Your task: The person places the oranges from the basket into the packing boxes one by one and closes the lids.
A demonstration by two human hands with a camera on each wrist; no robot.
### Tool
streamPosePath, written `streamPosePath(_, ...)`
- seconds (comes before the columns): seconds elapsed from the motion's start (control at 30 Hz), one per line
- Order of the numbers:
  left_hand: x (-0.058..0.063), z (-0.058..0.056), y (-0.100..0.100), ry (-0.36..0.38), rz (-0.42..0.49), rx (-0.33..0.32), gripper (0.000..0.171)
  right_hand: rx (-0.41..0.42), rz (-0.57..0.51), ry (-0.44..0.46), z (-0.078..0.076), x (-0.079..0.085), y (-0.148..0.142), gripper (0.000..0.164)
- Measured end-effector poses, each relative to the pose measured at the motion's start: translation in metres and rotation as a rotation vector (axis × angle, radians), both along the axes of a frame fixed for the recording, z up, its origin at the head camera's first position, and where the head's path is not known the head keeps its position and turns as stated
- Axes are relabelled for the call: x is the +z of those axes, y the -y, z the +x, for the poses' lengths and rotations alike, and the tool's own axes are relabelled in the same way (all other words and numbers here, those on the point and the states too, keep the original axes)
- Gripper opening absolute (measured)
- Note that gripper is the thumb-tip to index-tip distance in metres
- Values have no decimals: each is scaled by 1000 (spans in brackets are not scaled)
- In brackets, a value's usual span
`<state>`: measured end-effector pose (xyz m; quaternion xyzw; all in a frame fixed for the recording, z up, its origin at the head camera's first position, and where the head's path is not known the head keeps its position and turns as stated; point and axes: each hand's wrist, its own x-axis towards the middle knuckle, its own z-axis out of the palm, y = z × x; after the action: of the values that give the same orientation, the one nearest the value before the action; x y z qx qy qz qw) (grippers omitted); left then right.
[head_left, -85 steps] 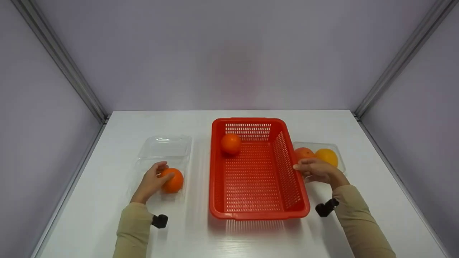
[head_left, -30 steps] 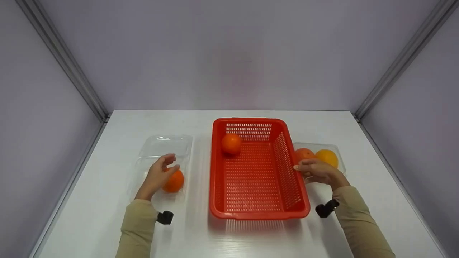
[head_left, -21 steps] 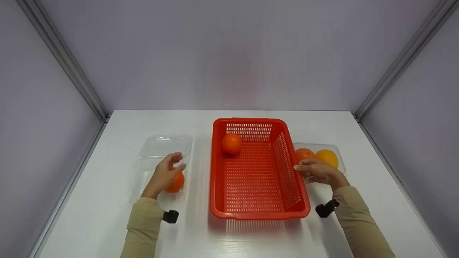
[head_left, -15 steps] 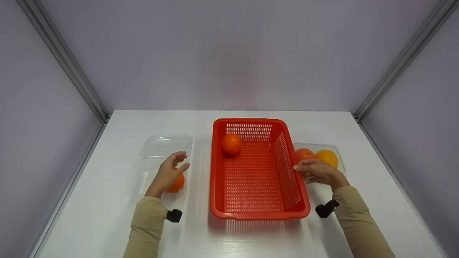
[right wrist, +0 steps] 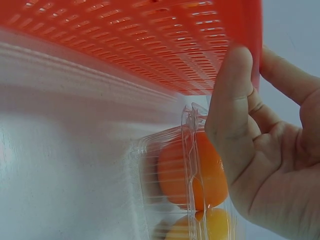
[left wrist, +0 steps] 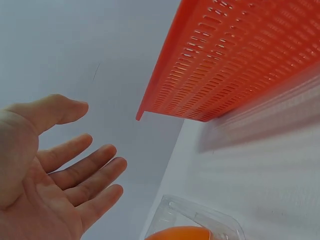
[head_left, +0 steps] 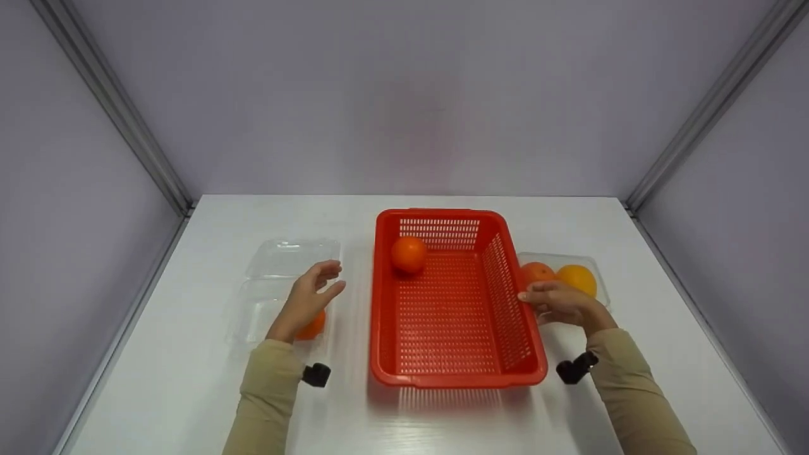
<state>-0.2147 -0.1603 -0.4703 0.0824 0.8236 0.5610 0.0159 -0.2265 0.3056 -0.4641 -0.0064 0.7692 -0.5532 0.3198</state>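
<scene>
Red basket [head_left: 445,322]: rectangular, slotted; round orange [head_left: 409,254] inside.

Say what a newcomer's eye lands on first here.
The red basket in the middle, with one orange in its far left corner and the right hand pinching its right rim. Next, the left hand, holding nothing, above the left box and its orange. Then the bright yellow fruit in the right box.

Basket [head_left: 449,316] on table [head_left: 667,303], between left tub [head_left: 278,262] (one orange [head_left: 315,325]) and right tub [head_left: 559,258] (two fruits [head_left: 577,279]); second orange [head_left: 409,254] in basket, far left.
</scene>
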Motion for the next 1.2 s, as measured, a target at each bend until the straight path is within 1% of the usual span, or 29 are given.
streamPosePath(0.1, 3, -1, -3, -12, 3, -9, 44, 9, 0, 1, -1, 0, 0, 12)
streamPosePath(0.33, 12, -2, -9, -25, 24, 0, 43, 28, -8, 8, -1, 1, 1, 14)
streamPosePath(0.53, 15, -7, -14, -52, 35, -21, 42, 44, -15, 13, -2, 3, 1, 14)
streamPosePath(0.7, 16, -9, -21, -76, 40, -33, 41, 50, -20, 21, -3, 3, 1, 15)
streamPosePath(0.87, 21, -14, -29, -88, 25, -36, 40, 54, -33, 38, -5, 2, 0, 16)
streamPosePath(1.03, 27, -18, -35, -93, 29, -61, 41, 65, -39, 48, -6, 3, -1, 12)
streamPosePath(1.2, 32, -24, -40, -80, 32, -78, 42, 90, -68, 56, -8, 2, -2, 15)
